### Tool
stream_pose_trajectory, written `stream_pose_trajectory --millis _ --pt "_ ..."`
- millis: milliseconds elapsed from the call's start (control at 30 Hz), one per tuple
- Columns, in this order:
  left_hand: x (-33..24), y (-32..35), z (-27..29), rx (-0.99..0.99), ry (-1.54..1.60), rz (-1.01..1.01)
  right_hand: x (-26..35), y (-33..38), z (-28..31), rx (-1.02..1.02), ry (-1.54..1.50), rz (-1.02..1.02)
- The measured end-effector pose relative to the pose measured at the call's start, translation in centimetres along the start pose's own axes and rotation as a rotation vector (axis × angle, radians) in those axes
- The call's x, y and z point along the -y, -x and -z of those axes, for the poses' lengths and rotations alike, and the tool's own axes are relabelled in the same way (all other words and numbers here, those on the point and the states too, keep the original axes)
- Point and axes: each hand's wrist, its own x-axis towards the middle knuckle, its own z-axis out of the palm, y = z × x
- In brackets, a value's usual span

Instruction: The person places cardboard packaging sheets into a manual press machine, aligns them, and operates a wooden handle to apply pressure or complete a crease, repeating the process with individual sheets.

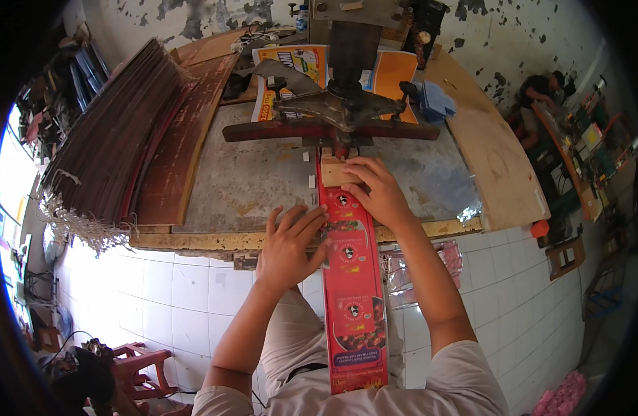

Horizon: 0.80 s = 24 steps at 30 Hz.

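Note:
A long red printed packaging strip (354, 281) runs from the metal worktop down over my lap, its far end under the head of a press (343, 114). My left hand (291, 246) lies with fingers stretched out along the strip's left edge, fingertips touching it. Across the strip's far part sits a small wooden block (340, 174). My right hand (378, 193) grips the block at its right side, thumb and fingers bent over it. The press's dark crossbar is just beyond the block. Whether the strip is one layer or several I cannot tell.
A tall stack of dark red-brown sheets (118, 132) with stringy edges stands at the left. Two small white pieces (311, 182) lie left of the strip. A blue object (437, 100) sits behind right. Another person (539, 97) is at the far right. A stool (140, 371) stands lower left.

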Motion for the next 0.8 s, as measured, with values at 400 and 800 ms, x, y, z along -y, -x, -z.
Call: stream_pose_trajectory --millis 400,800 --pt "1.6 3.3 -2.3 -0.138 -0.024 -0.056 3.9 5.3 3.1 0.069 -0.082 -0.048" --pt "3.2 7.0 -6.3 -0.311 -0.281 -0.039 -8.1 17.0 22.2 -0.390 0.429 -0.466"
